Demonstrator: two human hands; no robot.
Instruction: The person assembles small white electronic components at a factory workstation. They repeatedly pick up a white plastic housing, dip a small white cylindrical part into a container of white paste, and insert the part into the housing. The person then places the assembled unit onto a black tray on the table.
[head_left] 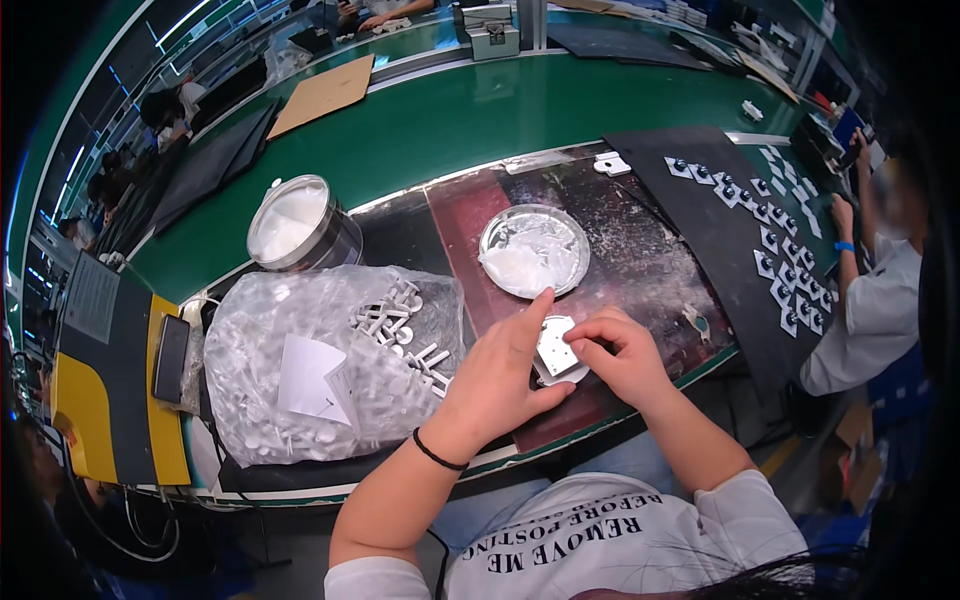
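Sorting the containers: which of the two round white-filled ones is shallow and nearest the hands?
The flat round dish, just beyond the left hand; the tin is deeper and farther left.

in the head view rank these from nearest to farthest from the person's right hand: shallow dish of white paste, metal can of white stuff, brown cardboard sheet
From the right hand:
1. Shallow dish of white paste, just beyond the hand, slightly to its left.
2. Metal can, farther left, behind the plastic bag of white parts.
3. Brown cardboard sheet, far back left on the green table.
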